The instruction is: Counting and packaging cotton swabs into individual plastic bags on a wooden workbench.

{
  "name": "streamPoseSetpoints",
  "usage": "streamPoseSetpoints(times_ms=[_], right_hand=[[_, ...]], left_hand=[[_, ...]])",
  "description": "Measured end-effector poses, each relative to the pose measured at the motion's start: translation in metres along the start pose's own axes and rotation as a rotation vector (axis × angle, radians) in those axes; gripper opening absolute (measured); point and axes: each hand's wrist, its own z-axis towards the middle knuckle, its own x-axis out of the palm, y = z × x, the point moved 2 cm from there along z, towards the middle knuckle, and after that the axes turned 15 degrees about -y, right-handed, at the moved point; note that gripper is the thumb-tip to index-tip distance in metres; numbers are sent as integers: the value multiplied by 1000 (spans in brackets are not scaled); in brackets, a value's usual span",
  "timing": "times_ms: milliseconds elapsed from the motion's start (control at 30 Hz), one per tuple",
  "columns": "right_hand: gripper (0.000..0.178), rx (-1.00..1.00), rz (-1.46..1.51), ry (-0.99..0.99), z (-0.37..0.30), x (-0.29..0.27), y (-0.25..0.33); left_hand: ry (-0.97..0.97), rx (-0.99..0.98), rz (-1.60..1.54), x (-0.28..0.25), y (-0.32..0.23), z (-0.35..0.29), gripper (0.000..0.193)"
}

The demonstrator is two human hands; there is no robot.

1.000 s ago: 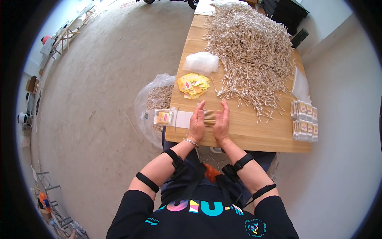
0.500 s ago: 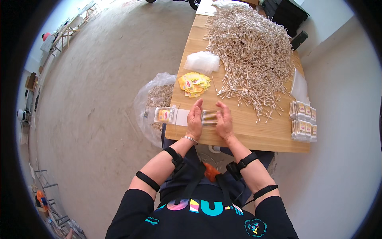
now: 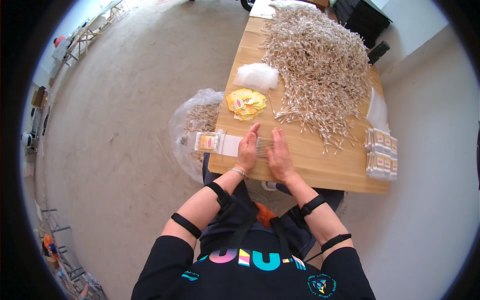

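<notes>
A row of cotton swabs lies side by side on the table between my two hands. My left hand stands on edge at the swabs' left ends, its fingers stretched out. On the other side my right hand lies flatter, fingers extended, covering the right ends of the row. Left of my left hand is a white card-like strip. A clear pack of swabs with a yellow label sits beyond the strip, at the table's left edge.
A large heap of loose swabs covers the table's far part. Yellow labels and clear bags lie at the left. Filled packs are stacked at the right edge, by the wall. A plastic sack stands left of the table.
My right hand has shifted slightly left over the swabs, its fingers straighter and flatter. The gap between my hands has narrowed. My left hand stays at the swabs' left ends.
</notes>
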Motion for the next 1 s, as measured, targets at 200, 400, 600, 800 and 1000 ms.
streamPoseSetpoints(times_ms=[200, 400, 600, 800, 1000], right_hand=[[83, -209, -547, 286, -15, 2, 18], [85, -161, -584, 307, -19, 7, 19], [80, -145, -628, 280, -19, 9, 18], [82, -169, -549, 279, -24, 6, 16], [88, -129, -501, 252, -26, 8, 16]], left_hand=[[97, -30, 53, 1, 0, 1, 54], [53, 51, 140, -3, -10, -9, 55], [52, 84, 198, 1, -10, -11, 55], [39, 54, 165, 0, -9, -10, 54], [24, 0, 74, 0, -3, -10, 53]])
